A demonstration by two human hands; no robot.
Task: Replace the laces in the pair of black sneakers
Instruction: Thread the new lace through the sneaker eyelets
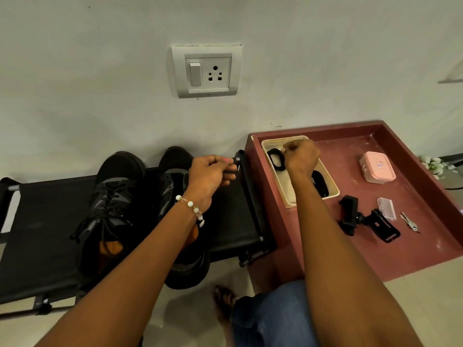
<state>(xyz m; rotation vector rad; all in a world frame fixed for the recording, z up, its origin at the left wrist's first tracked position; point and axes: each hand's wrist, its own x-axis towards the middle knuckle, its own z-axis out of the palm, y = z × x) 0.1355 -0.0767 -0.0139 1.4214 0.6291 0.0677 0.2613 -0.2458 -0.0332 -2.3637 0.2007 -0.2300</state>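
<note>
Two black sneakers [140,211] sit on a black cot [45,221]; right hand [300,159], fingers curled, hovers over a cream tray [283,191] holding laces [275,161].

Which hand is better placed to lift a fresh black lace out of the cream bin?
Right. The right hand is directly above the cream bin and its black laces; the left hand is over the sneakers.

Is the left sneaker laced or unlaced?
Laced: black laces cross the left sneaker and trail loose over its side.

Pink box [377,170]: small label on lid, perhaps printed text, too blurred to read.
</note>
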